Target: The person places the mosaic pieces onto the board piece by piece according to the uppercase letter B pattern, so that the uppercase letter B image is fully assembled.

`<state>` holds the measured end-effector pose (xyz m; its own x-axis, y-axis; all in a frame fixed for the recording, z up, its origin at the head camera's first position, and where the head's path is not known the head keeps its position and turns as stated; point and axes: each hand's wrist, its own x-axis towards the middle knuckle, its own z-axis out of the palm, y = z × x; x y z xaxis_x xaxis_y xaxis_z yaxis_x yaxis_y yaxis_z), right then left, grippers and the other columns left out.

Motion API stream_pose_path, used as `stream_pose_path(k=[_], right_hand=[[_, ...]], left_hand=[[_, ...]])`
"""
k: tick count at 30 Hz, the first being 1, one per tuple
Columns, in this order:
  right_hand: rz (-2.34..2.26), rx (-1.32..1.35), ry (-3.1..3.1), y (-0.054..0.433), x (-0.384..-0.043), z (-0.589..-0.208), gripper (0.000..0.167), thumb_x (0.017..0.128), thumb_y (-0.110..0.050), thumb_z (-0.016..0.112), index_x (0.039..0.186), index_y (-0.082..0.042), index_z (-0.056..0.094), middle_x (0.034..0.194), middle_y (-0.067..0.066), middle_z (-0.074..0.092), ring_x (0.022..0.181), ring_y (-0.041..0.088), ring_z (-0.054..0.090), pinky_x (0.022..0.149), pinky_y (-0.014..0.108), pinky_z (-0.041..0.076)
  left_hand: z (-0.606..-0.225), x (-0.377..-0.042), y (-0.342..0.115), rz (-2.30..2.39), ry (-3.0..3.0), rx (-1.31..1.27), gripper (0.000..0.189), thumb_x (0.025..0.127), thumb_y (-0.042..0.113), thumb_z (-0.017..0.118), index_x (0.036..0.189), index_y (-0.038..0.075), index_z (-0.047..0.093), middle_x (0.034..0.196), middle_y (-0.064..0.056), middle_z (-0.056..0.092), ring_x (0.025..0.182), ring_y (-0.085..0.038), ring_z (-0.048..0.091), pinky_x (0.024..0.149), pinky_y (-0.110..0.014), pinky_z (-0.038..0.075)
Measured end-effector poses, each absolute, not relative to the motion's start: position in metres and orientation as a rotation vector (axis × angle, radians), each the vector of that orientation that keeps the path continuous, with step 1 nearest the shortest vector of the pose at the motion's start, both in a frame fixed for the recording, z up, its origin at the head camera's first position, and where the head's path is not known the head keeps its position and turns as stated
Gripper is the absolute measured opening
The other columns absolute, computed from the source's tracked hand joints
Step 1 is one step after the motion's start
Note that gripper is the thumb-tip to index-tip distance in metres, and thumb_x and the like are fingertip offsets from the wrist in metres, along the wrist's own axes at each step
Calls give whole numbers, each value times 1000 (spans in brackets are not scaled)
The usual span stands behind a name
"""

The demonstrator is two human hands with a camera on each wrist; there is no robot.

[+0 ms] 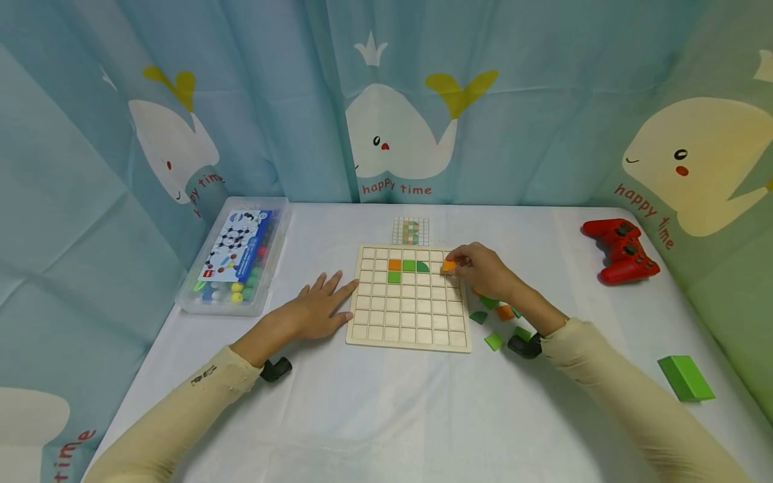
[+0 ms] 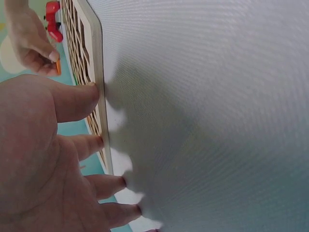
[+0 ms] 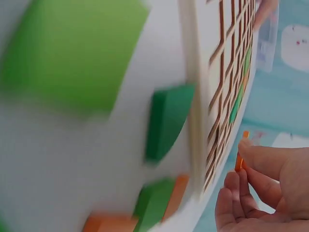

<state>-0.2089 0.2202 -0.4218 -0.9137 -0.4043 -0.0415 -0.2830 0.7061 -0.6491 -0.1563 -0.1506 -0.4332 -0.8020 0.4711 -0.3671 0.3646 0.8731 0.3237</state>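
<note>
A wooden grid board [image 1: 407, 335] lies on the white table. My left hand [image 1: 317, 312] rests with fingers spread at its left edge; in the left wrist view the thumb [image 2: 79, 101] touches the rim. With thumb and fingers my right hand [image 1: 483, 268] pinches an orange tile [image 3: 239, 161] above the board's far right corner. Set in the grid's upper rows are an orange square [image 1: 395, 265], two light green squares [image 1: 408, 265] and a dark green quarter-round tile [image 1: 423, 267]. Loose tiles, among them a light green square [image 1: 494, 341], lie right of the board, some under the right forearm.
A small printed grid card [image 1: 410, 231] lies behind the board. At the left stands a clear plastic box [image 1: 232, 258] with coloured balls. A red game controller [image 1: 621, 251] and a green block [image 1: 686, 378] are on the right. A whale-print curtain [image 1: 290, 134] hangs behind.
</note>
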Motion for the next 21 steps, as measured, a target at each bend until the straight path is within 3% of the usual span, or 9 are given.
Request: stream_pose_path(k=[6,15,21], right_hand=[[-999,-600,2692,193,-206,-425,27,103,-3,67,127,6,65,124,24,59,114,37,60,101,52,52],[-969,-677,2694,178,-202,-433,10,101,0,69,110,2,69,115,17,60,104,30,63,92,42,56],[-944,-687,2709,175,-198,-433,10,101,1,68,111,2,70,114,17,61,103,29,62,91,42,56]], left_hand=[[-434,-157,-151,325,2605,617,71,112,48,44,172,28,13,177,-16,2,162,-47,0,127,-68,12],[-432,-157,-151,330,2600,619,70,112,47,44,172,27,13,177,-16,1,162,-47,0,127,-68,11],[-432,-157,-151,326,2599,623,71,112,47,45,172,27,12,177,-17,2,162,-47,0,127,-68,12]])
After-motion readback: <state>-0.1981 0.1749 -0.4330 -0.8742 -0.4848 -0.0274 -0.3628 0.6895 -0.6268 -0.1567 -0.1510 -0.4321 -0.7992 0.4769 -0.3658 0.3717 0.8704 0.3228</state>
